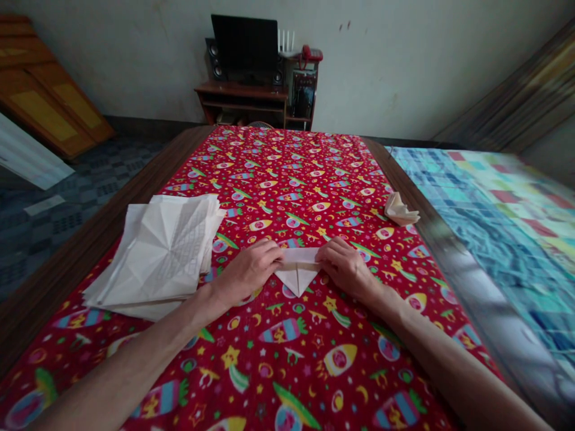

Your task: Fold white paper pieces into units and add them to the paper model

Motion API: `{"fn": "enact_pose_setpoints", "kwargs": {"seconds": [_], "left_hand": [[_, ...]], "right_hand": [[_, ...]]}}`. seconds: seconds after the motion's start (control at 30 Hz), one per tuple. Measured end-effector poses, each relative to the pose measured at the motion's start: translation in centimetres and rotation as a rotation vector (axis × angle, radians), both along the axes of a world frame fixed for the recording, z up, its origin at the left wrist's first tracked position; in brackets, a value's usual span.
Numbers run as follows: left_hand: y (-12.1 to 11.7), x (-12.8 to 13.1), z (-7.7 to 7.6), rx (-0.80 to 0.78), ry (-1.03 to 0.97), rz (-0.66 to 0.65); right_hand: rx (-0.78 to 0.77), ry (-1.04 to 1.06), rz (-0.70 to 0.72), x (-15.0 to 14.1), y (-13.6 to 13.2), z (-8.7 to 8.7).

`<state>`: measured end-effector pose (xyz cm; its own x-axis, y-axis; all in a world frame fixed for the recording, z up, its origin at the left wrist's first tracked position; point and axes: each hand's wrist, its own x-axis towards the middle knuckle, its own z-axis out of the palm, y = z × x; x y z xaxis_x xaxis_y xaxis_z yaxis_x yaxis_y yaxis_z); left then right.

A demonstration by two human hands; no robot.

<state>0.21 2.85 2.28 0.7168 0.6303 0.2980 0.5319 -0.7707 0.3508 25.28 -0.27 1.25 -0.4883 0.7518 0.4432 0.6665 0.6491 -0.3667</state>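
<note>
from the head view, your left grip (257, 263) and right grip (345, 264) each pinch one end of a folded paper (298, 274), towards six o'clock; band and point formed, the folding looks partway. a pleated piece (399, 211) sits at two, creased sheets (164, 248) at nine. rocket-print cloth (287, 185) covers the desk (146, 173); a dark monitor (245, 51) stands at twelve, a patchwork spread (487, 233) at three.

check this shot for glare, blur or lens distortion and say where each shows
Head view: pale glare on the right-hand table border; head view: the curtain at upper right looks smeared; head view: the cabinet at left leans, probably wide-angle stretch; head view: dim light overall, but the folded paper reads fairly clearly.
</note>
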Motion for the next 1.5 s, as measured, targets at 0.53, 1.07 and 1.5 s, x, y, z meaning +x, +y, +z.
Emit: {"fn": "enact_pose_setpoints", "kwargs": {"seconds": [0.53, 1.07, 1.5], "left_hand": [[-3.6, -1.6, 0.7, 0.239, 0.319, -0.011], [-5.7, 2.8, -0.9, 0.022, 0.216, -0.093], [-5.6, 1.0, -0.9, 0.087, 0.278, -0.086]], "right_hand": [[0.072, -0.306, 0.176, 0.8, -2.0, 1.2], [0.092, -0.278, 0.033, 0.1, -3.3, 1.7], [-0.011, -0.43, -0.032, -1.1, -6.3, -0.5]]}}
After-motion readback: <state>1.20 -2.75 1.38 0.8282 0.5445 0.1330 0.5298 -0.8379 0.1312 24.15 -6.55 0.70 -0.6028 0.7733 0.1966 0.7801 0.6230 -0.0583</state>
